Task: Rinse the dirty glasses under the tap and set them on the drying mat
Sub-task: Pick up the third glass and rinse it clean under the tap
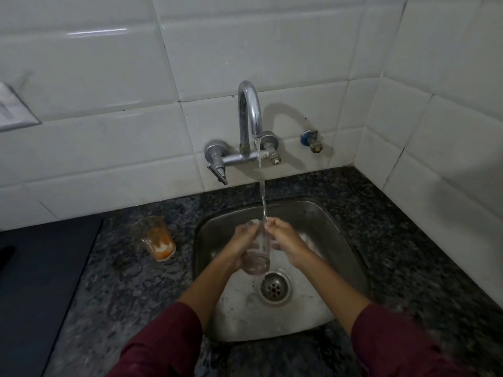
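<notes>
Glossy white wall tiles [109,85] meet in a corner at right above a speckled dark granite counter [130,289], a white switch plate [13,107] sits at far left, and the light is dim.

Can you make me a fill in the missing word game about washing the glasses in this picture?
1. Water runs from the tap into the clear glass held over the ____.
2. The clear glass is held by ____ hands: left hand, right hand.
3. The dirty glass on the counter has ____ stains inside.
4. The dirty glass stands between the sink and the dark ____.

Missing words: sink; both; orange; mat
</notes>
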The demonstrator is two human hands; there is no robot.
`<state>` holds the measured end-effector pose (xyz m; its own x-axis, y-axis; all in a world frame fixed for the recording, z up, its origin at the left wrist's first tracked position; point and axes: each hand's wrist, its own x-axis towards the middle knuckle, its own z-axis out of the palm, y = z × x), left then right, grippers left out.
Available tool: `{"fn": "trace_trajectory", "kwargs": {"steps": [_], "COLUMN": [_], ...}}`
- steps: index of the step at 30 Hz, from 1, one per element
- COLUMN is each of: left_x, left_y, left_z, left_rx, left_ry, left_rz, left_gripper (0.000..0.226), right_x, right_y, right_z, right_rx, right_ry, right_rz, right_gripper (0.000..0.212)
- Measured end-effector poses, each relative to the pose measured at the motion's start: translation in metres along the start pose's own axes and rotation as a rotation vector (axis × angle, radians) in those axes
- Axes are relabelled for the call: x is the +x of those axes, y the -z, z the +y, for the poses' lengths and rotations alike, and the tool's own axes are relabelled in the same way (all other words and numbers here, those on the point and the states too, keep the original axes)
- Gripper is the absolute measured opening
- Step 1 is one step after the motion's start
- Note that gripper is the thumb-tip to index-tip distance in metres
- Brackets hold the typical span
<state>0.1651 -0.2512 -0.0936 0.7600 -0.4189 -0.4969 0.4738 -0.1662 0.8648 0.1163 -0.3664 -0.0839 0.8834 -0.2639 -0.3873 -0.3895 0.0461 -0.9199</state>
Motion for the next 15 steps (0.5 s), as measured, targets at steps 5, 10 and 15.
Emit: {"fn": "trace_trajectory", "kwargs": {"steps": [5,10,15], "left_x": [0.002,0.003,0.001], "left_y": [-0.006,-0.012,-0.009], "left_z": [0.008,0.021,0.024], "left_rx": [-0.311,0.001,-0.271], "left_ry": [-0.14,-0.322,-0.318], "left_rz": [0.022,0.161,0.074], "left_gripper": [0.052,0.035,0.037], "right_x": [-0.008,-0.018,-0.023], "right_y": [-0.003,0.0,0.002], "right_z": [0.003,-0.007,-0.011], "right_rx": [0.02,-0.907,-0.398], "right_ry": [0.086,0.43,0.322], "right_rz": [-0.205,-0.001,-0.152], "right_gripper": [0.104,0.109,0.111]}}
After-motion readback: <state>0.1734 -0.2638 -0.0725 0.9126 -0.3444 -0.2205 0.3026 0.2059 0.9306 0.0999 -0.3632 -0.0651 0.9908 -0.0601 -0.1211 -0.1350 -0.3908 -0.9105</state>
